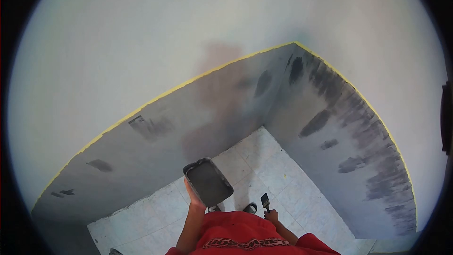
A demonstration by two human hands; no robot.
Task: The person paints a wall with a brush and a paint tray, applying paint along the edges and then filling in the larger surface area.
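Note:
My left hand [193, 194] is wrapped round the side of a dark rectangular paint tray [209, 183], mostly hidden beneath it. Dark grey paint seems to cover the tray's inside, with pale smears along its rim. Lower right, my right hand [271, 216] grips the handle of a flat paintbrush [265, 200], its dark bristles pointing forward and up. The brush is apart from both tray and walls. Ahead, the grey lower left wall [170, 108] has a few darker patches. Many dark brush strokes mark the right wall [325, 127], mostly near its top edge.
Yellow tape [160, 96] runs between the grey lower band and the white upper wall [141, 33]. The two walls meet in a corner. Pale floor tiles [302, 184] lie below. My shoes [251, 208] show just past the red shirt [240, 231]. Another dark object [115, 251] sits lower left.

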